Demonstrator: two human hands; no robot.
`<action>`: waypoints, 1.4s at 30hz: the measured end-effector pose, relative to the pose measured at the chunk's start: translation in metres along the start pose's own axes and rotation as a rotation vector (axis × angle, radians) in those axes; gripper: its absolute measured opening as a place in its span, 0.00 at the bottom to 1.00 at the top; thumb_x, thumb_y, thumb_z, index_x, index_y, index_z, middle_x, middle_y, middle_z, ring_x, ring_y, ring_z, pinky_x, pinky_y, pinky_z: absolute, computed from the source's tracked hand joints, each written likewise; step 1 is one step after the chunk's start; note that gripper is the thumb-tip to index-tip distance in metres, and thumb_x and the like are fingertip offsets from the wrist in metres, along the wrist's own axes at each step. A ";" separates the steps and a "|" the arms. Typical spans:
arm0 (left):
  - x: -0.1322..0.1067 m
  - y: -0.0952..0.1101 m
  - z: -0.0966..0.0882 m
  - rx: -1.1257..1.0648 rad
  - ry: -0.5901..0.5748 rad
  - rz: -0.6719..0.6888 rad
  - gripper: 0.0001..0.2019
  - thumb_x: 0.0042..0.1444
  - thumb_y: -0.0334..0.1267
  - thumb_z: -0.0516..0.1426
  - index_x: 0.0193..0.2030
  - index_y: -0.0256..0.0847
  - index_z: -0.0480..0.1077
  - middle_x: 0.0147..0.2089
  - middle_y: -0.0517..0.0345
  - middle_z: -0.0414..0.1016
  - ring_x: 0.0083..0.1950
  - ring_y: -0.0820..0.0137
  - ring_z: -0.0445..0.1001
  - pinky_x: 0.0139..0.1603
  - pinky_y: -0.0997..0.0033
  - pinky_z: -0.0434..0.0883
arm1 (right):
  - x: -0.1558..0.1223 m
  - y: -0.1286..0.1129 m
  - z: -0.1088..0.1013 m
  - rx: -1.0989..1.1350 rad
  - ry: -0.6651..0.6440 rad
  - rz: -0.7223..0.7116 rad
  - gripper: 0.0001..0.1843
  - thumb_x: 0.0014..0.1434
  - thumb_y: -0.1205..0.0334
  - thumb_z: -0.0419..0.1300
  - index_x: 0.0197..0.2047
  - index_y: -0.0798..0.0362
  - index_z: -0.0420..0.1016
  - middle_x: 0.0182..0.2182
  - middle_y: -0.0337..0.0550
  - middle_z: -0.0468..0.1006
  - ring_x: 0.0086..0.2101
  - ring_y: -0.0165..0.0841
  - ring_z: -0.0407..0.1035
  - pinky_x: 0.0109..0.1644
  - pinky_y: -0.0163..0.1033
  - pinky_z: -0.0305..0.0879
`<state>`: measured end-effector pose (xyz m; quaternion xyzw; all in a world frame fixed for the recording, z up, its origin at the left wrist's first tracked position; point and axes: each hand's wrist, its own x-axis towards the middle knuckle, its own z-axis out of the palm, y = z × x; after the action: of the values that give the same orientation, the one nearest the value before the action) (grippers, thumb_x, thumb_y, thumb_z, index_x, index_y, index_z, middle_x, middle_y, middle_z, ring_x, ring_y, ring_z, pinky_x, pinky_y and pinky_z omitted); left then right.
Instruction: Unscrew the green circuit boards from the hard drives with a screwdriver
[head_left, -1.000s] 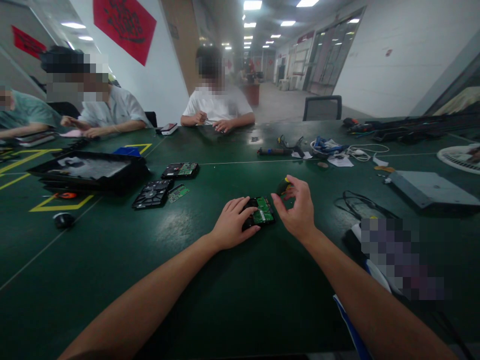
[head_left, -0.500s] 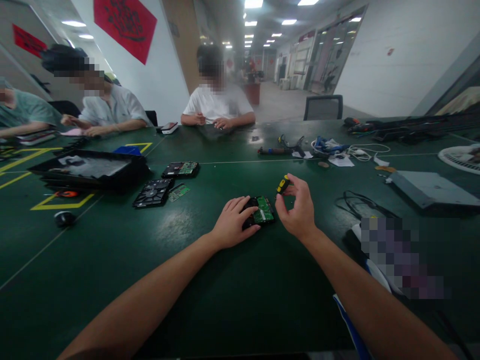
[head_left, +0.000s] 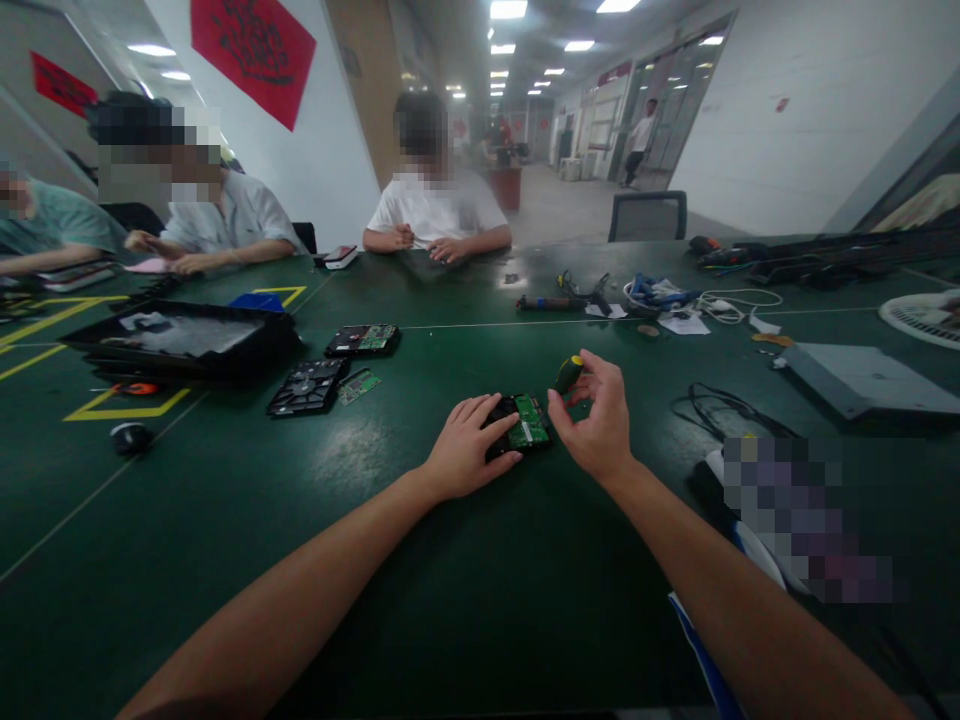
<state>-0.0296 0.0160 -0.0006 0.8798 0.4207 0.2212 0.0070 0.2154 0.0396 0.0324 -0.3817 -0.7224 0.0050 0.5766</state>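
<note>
A hard drive with a green circuit board on top lies on the green table in front of me. My left hand is spread over its left part and grips it, thumb along the near side and fingers across the top. At the drive's right end, my right hand pinches the black-and-yellow handle of a screwdriver between thumb and fingers. The handle stands tilted above the drive's far right corner. I cannot make out the screwdriver's shaft or tip.
Left of the drive lie two more hard drives and a loose circuit board. Beyond them is a black tray. A grey metal box and cables are on the right. Several people sit across the table.
The screwdriver handle has turned in my right fingers, showing a different side. My left hand stays on the hard drive. A person has appeared in the far corridor.
</note>
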 end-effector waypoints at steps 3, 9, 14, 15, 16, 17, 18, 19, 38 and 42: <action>0.000 -0.001 0.001 -0.003 0.008 0.006 0.31 0.66 0.54 0.63 0.72 0.49 0.68 0.78 0.44 0.58 0.75 0.45 0.60 0.73 0.36 0.62 | 0.001 -0.002 -0.001 -0.034 -0.007 -0.020 0.39 0.63 0.64 0.67 0.73 0.43 0.57 0.56 0.51 0.69 0.37 0.35 0.73 0.39 0.49 0.82; 0.000 -0.001 0.001 0.011 0.001 0.005 0.30 0.66 0.55 0.62 0.72 0.48 0.69 0.78 0.42 0.58 0.76 0.44 0.60 0.73 0.36 0.62 | 0.002 -0.005 -0.004 -0.040 -0.050 -0.025 0.39 0.66 0.66 0.62 0.75 0.42 0.55 0.60 0.53 0.69 0.44 0.40 0.76 0.46 0.52 0.84; 0.000 -0.001 0.001 0.021 -0.008 0.009 0.30 0.67 0.56 0.61 0.72 0.49 0.69 0.78 0.42 0.57 0.76 0.44 0.59 0.73 0.36 0.61 | 0.002 -0.004 -0.003 -0.041 -0.039 -0.003 0.37 0.66 0.64 0.63 0.74 0.43 0.56 0.59 0.52 0.70 0.39 0.36 0.77 0.43 0.49 0.84; 0.000 -0.002 0.001 0.021 -0.008 0.008 0.30 0.67 0.56 0.61 0.72 0.49 0.69 0.78 0.42 0.57 0.76 0.44 0.59 0.73 0.36 0.61 | 0.002 -0.004 -0.003 -0.039 -0.035 0.000 0.37 0.66 0.64 0.64 0.74 0.43 0.57 0.59 0.52 0.71 0.39 0.36 0.77 0.42 0.48 0.84; 0.000 -0.002 0.001 0.020 -0.009 0.007 0.30 0.67 0.56 0.61 0.72 0.49 0.69 0.78 0.42 0.57 0.76 0.44 0.59 0.73 0.36 0.61 | 0.002 -0.004 -0.002 -0.034 -0.031 0.003 0.37 0.66 0.63 0.65 0.73 0.43 0.57 0.58 0.52 0.71 0.39 0.37 0.77 0.41 0.48 0.84; 0.000 -0.002 0.001 0.017 -0.009 0.007 0.30 0.67 0.56 0.61 0.72 0.49 0.68 0.78 0.43 0.57 0.76 0.44 0.59 0.73 0.35 0.61 | 0.002 -0.004 -0.002 -0.027 -0.028 0.008 0.37 0.65 0.63 0.65 0.73 0.43 0.58 0.58 0.52 0.71 0.40 0.37 0.77 0.40 0.48 0.84; 0.000 -0.002 0.001 0.016 -0.011 0.006 0.30 0.67 0.56 0.61 0.72 0.50 0.68 0.78 0.43 0.57 0.76 0.44 0.59 0.73 0.35 0.61 | 0.002 -0.004 -0.002 -0.020 -0.027 0.012 0.37 0.65 0.62 0.66 0.73 0.43 0.58 0.58 0.52 0.71 0.40 0.37 0.77 0.40 0.48 0.84; 0.000 -0.001 0.000 0.014 -0.012 0.006 0.30 0.67 0.56 0.61 0.73 0.50 0.68 0.78 0.43 0.57 0.76 0.44 0.59 0.73 0.35 0.61 | 0.002 -0.003 -0.002 -0.014 -0.030 0.016 0.37 0.65 0.62 0.66 0.72 0.43 0.58 0.58 0.52 0.71 0.40 0.38 0.77 0.40 0.48 0.84; 0.001 0.000 -0.002 0.021 -0.035 0.013 0.29 0.68 0.55 0.60 0.73 0.53 0.67 0.79 0.45 0.55 0.77 0.45 0.57 0.74 0.35 0.60 | 0.001 -0.004 -0.003 -0.031 -0.051 -0.004 0.38 0.66 0.62 0.64 0.75 0.42 0.56 0.60 0.53 0.71 0.40 0.37 0.79 0.43 0.48 0.85; 0.001 0.001 -0.003 0.018 -0.038 0.005 0.29 0.68 0.56 0.61 0.73 0.54 0.67 0.79 0.46 0.56 0.77 0.44 0.57 0.74 0.35 0.60 | 0.000 -0.004 -0.002 -0.008 -0.066 -0.001 0.39 0.67 0.64 0.63 0.76 0.42 0.54 0.62 0.54 0.72 0.44 0.40 0.80 0.48 0.52 0.85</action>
<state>-0.0294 0.0159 0.0026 0.8849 0.4203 0.2008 0.0064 0.2150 0.0353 0.0348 -0.3832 -0.7413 0.0147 0.5509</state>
